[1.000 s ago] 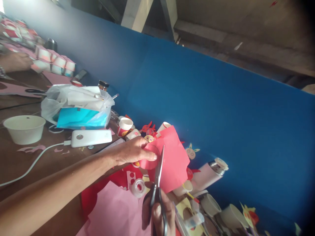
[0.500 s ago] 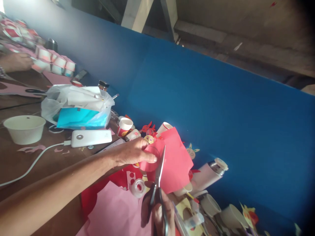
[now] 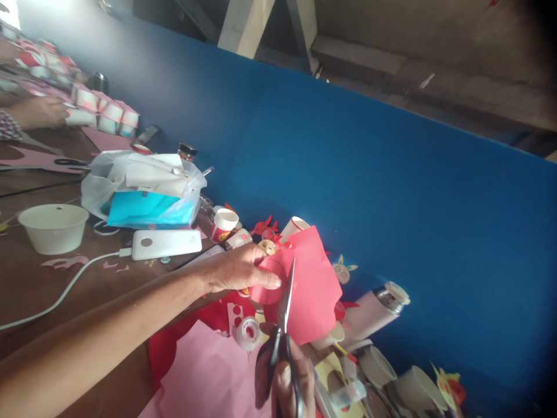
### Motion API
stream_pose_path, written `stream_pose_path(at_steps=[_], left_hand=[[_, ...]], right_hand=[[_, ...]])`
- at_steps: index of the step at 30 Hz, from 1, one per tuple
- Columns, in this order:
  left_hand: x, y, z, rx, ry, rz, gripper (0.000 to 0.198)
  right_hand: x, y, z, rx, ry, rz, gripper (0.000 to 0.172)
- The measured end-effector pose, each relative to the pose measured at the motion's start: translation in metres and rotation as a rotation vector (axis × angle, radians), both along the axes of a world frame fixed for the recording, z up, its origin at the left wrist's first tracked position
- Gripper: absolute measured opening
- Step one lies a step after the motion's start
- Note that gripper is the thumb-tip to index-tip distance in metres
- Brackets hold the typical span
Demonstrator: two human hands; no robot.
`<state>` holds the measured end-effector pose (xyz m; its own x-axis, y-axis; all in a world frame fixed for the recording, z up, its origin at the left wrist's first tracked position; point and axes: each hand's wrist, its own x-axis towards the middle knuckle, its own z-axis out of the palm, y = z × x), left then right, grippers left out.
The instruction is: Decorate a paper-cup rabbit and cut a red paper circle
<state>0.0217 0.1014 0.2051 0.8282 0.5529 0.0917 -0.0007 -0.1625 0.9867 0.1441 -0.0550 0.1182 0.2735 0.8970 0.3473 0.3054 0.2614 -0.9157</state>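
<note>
Near the middle, my left hand pinches a sheet of red paper, thumb on top over a round outline at its left part. My right hand is wrapped round the black handles of scissors. Their blades point up over the red paper, close together, just right of my left thumb. Below lie a large pink paper with an uneven edge and a clear roll of tape. Darker red paper shows under the pink one.
A white power bank with a cable, a pale bowl and a filled plastic bag stand left. A flask and paper cups are at right, before a blue partition. Another person's hand is far left.
The whole view has shifted slightly, so most things appear a little further right. The other person's hand now shows beside a white cup. The scissor blades look closer together.
</note>
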Motion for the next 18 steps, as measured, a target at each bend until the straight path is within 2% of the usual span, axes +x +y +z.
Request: stream_pose_path(at_steps=[4,9,15,18], left_hand=[[-0.002,-0.003,0.005,-0.019,0.003,-0.010,0.016],[-0.007,-0.008,0.013,-0.014,0.025,0.042,0.018],[-0.003,-0.005,0.007,0.011,0.002,0.026,0.015],[0.000,-0.004,0.005,-0.004,-0.038,0.009,0.014]], right_hand=[[0.000,0.000,0.000,-0.016,-0.014,-0.010,0.031],[0.000,0.001,0.000,-0.034,-0.015,-0.008,0.031],[0.001,0.003,-0.002,-0.019,0.024,0.045,0.029],[0.000,0.006,-0.004,-0.003,0.059,0.074,0.045]])
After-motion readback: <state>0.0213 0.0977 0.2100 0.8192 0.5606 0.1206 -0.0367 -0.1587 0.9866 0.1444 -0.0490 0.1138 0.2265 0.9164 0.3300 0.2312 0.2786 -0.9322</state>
